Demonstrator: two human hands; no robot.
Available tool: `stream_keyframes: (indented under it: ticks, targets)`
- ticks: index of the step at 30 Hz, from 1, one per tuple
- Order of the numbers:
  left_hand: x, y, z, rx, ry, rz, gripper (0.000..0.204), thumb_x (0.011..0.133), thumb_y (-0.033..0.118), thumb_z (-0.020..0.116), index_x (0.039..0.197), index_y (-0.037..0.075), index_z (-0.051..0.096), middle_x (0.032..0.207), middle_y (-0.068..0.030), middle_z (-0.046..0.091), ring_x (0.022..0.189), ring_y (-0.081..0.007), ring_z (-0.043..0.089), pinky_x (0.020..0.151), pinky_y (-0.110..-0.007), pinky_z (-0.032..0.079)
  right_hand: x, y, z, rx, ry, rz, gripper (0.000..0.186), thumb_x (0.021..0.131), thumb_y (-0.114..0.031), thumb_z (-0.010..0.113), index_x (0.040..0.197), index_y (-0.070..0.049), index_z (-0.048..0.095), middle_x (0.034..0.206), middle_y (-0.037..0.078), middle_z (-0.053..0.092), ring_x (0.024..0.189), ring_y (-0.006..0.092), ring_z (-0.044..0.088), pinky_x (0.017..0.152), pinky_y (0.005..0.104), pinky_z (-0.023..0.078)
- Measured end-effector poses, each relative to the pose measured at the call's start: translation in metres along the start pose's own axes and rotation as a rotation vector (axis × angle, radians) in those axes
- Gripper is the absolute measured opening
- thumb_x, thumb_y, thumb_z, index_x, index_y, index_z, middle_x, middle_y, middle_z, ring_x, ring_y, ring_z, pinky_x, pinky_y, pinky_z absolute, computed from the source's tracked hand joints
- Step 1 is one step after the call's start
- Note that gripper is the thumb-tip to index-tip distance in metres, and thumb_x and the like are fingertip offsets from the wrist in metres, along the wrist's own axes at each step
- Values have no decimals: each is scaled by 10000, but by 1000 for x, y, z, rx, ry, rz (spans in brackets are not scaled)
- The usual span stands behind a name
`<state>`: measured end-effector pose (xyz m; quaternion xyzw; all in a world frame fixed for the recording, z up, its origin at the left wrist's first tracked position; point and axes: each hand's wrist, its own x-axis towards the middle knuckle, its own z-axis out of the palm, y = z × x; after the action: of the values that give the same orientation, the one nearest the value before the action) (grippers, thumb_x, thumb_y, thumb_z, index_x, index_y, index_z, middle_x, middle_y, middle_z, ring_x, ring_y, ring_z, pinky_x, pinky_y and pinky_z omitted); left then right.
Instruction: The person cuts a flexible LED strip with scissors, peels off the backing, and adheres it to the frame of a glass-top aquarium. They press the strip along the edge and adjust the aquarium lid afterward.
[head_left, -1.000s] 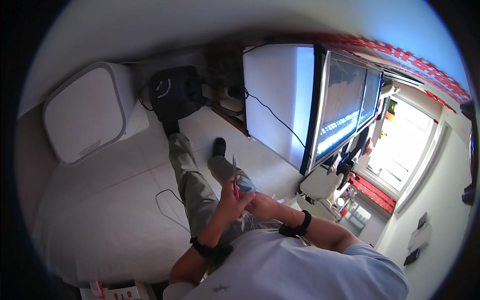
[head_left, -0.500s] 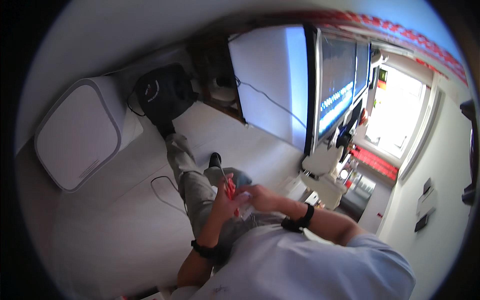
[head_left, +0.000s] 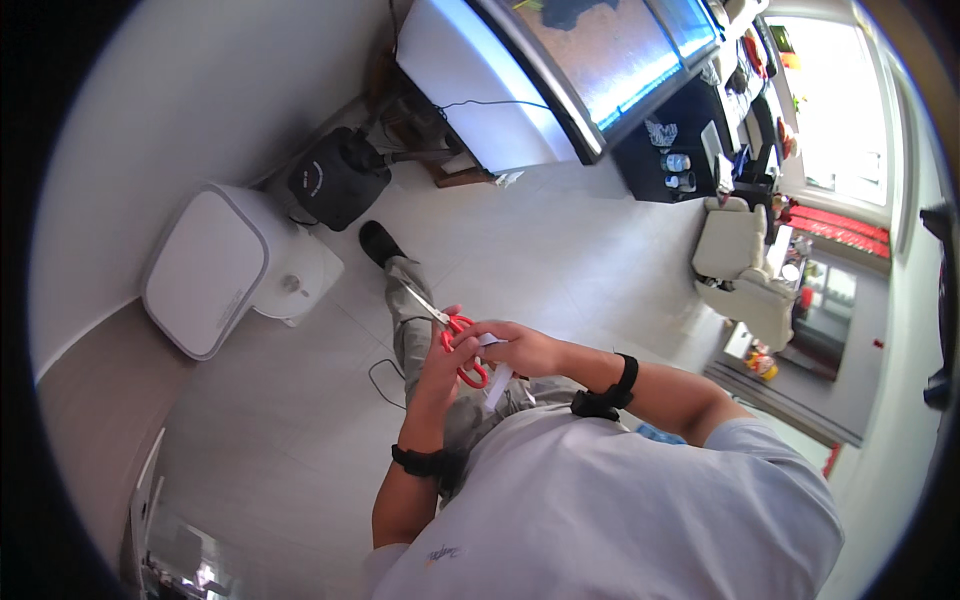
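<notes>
A pair of scissors (head_left: 472, 376) with red handles sits in my left hand (head_left: 436, 368), its fingers closed about the handles. The bare metal blades point up and to the left, past my trouser leg. My right hand (head_left: 522, 352) touches the left one from the right and pinches a white strip (head_left: 499, 388), which looks like paper or thin plastic. Part of this strip hangs down between the hands in front of my waist. Where the fingers overlap, some of the handles and the strip is hidden.
A white rounded appliance (head_left: 205, 275) stands on the left, beside a black bag-like object (head_left: 340, 185). Ahead is a lit glass tank (head_left: 600, 60) on a white cabinet (head_left: 480, 95). A cream chair (head_left: 735, 240) stands at right. A thin cable (head_left: 372, 380) lies on the tiled floor (head_left: 290, 420).
My view has swung, and I have moved across the floor. Both hands stay together; the scissors and white strip now show more plainly.
</notes>
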<state>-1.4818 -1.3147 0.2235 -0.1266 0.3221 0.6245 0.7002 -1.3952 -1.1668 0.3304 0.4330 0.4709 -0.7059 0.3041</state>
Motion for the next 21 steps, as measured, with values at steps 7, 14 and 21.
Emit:
stream_keyframes:
  ticks: [7,14,21]
  targets:
    - [-60,-70,34,319,6,44,545,942,283,680,1374,106,399,967,-75,602,770,-188,624,631,-292,518,-74,177,21,346,297,-383,257,1018,-283,474,938,-89,622,762,0,563,589,95,475,506,267,383]
    - [-122,-70,83,588,-6,0,447,957,278,645,1295,83,426,839,-114,597,641,-230,632,501,-320,503,-176,335,41,1040,663,-292,241,1029,-296,452,861,-131,501,705,15,546,548,130,498,452,252,352]
    - [-154,-44,94,733,52,21,413,955,257,643,1276,80,451,852,-83,569,650,-196,616,554,-325,519,-143,377,97,1310,588,-248,218,1028,-282,440,862,-146,478,575,-44,314,446,77,294,399,243,214]
